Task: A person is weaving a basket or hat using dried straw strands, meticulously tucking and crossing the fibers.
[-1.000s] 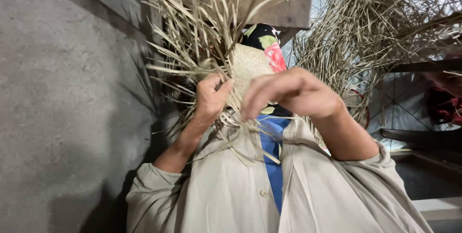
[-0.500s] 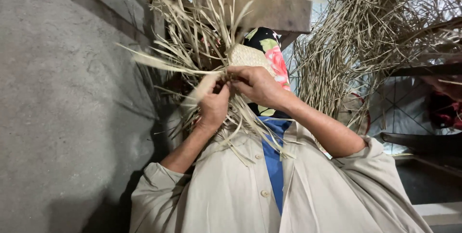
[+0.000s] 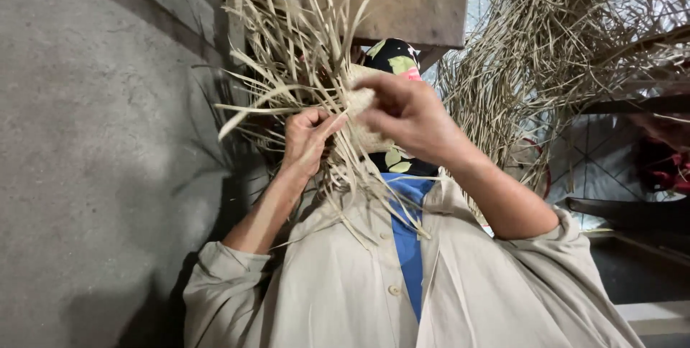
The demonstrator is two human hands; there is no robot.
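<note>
A small woven straw piece (image 3: 359, 102) with many long loose dried strips (image 3: 287, 53) fanning out from it sits between my hands at chest height. My left hand (image 3: 305, 140) pinches some strips at the piece's left edge. My right hand (image 3: 411, 114) covers the right side of the piece, its fingers closed on the weave. Part of the woven patch is hidden under my right hand. Beneath the piece lie a black floral cloth (image 3: 392, 57) and my beige shirt (image 3: 345, 283) with a blue strip (image 3: 408, 240) down its front.
A grey concrete surface (image 3: 93, 140) fills the left side. A big heap of dried straw strips (image 3: 575, 53) lies at the upper right, beside a wooden board (image 3: 402, 0). Dark shelf edges (image 3: 632, 211) and something red (image 3: 665, 165) are at the right.
My right hand came down onto the woven piece next to my left hand and has shifted slightly right. The loose strips have swung about as the piece turned.
</note>
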